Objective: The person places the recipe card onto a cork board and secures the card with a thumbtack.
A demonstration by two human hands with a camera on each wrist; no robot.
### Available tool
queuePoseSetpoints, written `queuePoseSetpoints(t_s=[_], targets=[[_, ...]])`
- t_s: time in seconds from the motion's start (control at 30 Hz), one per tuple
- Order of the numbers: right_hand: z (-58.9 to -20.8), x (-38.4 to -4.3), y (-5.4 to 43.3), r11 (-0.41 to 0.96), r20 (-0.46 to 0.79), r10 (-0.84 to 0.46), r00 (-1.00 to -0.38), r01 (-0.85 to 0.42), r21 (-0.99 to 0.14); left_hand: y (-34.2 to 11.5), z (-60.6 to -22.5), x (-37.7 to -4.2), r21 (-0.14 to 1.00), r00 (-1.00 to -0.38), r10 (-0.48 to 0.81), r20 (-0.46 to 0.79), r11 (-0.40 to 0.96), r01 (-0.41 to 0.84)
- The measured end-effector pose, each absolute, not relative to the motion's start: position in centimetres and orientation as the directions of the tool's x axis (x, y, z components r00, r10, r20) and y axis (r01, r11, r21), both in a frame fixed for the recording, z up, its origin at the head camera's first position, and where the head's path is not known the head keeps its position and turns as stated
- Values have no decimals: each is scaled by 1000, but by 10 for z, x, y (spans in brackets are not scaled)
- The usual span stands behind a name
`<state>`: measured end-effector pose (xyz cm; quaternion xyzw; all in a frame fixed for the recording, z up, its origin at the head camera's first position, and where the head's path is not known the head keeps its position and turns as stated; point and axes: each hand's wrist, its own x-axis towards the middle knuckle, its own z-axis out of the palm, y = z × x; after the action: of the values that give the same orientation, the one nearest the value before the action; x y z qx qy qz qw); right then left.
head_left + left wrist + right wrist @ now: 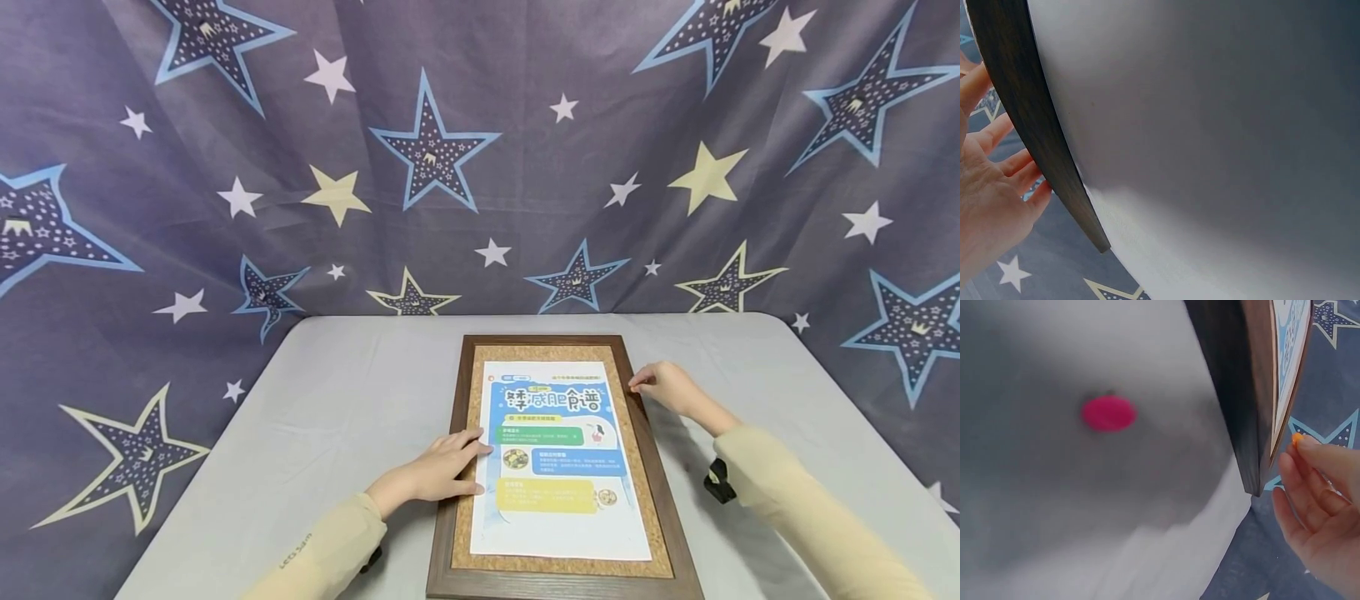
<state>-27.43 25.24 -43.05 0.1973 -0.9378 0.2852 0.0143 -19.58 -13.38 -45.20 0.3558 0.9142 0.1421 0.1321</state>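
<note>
A poster (562, 533) with Chinese print lies on a cork board (462, 533) set in a dark wooden frame (452, 467). My left hand (435, 471) rests across the frame's left side, its extended fingers reaching the poster's left edge. In the left wrist view, that hand (997, 181) shows beside the frame's outer side. Just off the frame's upper right side is my right hand (671, 387). Between thumb and index finger it pinches a small orange pushpin (1297, 438), seen in the right wrist view and mostly covered by the fingertips.
The board lies on a table with a light grey cover (337, 375). A blurred pink round object (1109, 413) is on the cover to the right of the frame. Behind the table hangs a purple-grey curtain (525, 167) with stars. A small orange-red spot (491, 378) shows at the poster's top left corner.
</note>
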Motion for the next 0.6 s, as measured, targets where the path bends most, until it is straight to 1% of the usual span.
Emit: queuePoseSetpoints(t_s=[0.3, 0.6], targets=[[-434, -288, 240, 761, 181, -371, -911, -410, -503, -134, -451, -196, 351, -715, 684, -143, 711, 610], [-437, -296, 231, 740, 205, -357, -911, -410, -534, -133, -450, -195, 355, -715, 682, -152, 713, 604]])
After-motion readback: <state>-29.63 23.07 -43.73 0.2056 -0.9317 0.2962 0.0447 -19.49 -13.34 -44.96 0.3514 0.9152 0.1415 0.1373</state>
